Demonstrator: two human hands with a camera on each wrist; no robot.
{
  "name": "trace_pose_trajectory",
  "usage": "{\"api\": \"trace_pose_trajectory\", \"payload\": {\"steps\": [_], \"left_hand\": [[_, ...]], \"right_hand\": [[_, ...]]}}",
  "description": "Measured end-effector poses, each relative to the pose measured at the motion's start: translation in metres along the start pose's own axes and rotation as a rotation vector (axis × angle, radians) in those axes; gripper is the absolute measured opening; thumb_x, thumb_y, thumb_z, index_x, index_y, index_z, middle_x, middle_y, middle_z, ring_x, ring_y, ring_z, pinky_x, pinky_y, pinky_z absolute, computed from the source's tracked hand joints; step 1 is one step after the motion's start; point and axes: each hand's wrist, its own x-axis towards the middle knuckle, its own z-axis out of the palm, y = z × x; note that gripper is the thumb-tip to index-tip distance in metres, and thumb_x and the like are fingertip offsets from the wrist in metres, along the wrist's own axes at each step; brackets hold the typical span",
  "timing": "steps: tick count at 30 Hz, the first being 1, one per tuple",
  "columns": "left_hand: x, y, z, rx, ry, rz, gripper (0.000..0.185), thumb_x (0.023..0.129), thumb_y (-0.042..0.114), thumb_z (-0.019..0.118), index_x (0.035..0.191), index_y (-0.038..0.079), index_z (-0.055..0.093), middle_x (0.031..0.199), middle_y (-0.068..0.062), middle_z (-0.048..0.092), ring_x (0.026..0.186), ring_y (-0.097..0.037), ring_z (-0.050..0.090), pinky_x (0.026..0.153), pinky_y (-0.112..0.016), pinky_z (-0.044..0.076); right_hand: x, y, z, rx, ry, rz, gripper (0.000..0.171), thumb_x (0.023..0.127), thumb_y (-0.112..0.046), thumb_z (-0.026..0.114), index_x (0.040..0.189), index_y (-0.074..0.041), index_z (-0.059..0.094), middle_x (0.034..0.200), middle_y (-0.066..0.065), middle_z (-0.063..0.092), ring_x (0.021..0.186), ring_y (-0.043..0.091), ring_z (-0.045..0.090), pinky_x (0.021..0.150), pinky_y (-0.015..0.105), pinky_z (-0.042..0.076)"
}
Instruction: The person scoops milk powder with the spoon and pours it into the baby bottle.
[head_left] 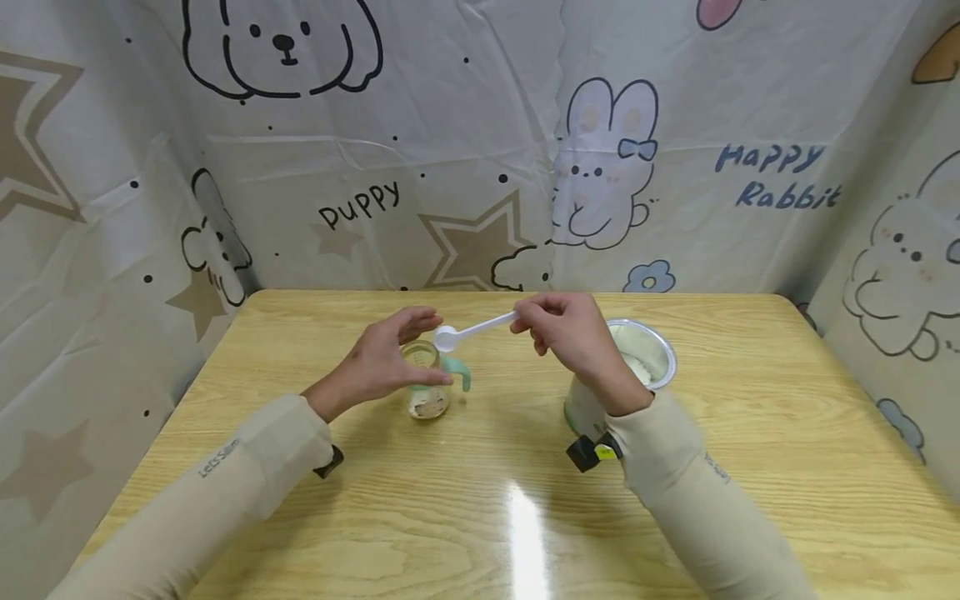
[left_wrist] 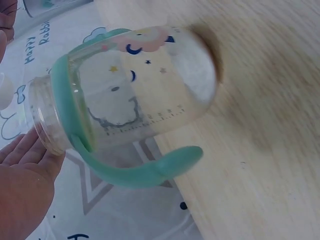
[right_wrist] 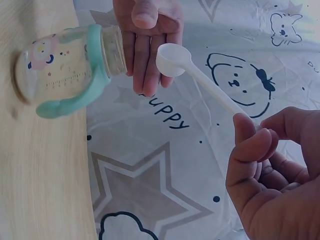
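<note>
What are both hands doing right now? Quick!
Left hand: open, beside the clear bottle.
Right hand: closed, holding the white scoop by its handle.

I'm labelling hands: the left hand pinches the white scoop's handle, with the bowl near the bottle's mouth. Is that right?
No, wrong hand: the head view shows the right hand pinching the white scoop's handle. Its bowl is near the bottle's mouth.

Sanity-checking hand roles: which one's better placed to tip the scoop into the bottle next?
Right, I'd judge. The right hand pinches the scoop, which reaches near the mouth of the bottle. The left hand holds no scoop; its fingers are straight beside the neck.
</note>
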Motion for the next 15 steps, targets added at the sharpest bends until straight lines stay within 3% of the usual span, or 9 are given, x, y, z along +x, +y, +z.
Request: {"api": "trace_pose_trajectory", "payload": {"steps": [7,15], "left_hand": [[0.005,0.007,0.0,0.008,0.006,0.04,0.093,0.07,0.021,0.093,0.146,0.001,0.043,0.144,-0.012,0.054,0.135,-0.031,0.048,0.112,-0.05,0.04],[0.012,0.015,0.006,-0.023,-0.016,0.03,0.093,0.071,0.021,0.093,0.147,0.002,0.042,0.145,-0.01,0.053,0.137,-0.029,0.046,0.113,-0.05,0.039]], "right_hand": [[-0.004,-0.003,-0.014,0.063,0.023,0.039,0.027,0.099,-0.02,0.062,0.104,0.005,0.071,0.079,0.003,0.07,0.061,0.009,0.051,0.055,0.02,0.048],[-0.011,-0.008,-0.035,0.047,0.053,0.008,0.03,0.1,-0.019,0.062,0.108,0.009,0.069,0.075,-0.002,0.07,0.057,0.008,0.049,0.052,0.019,0.046]]}}
